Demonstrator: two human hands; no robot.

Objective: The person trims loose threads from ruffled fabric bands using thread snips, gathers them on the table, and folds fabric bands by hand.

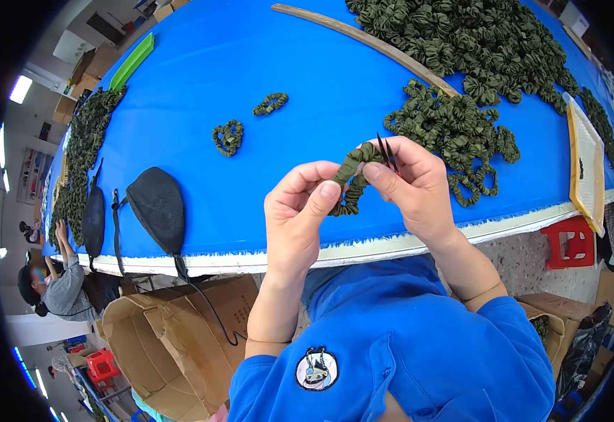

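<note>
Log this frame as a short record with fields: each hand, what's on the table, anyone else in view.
left hand: pinches a green scrunchie
right hand: pinches the same scrunchie; also holds snips, blades up
table: blue cover; loose scrunchies, wooden strip, black mesh bag
piles: big pile at far right, small pile nearer, another at left
other person: at left, reaching to the left pile

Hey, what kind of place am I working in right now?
Probably a garment or accessories workshop: heaps of green scrunchies, a long blue-covered table and an open cardboard box.
</note>
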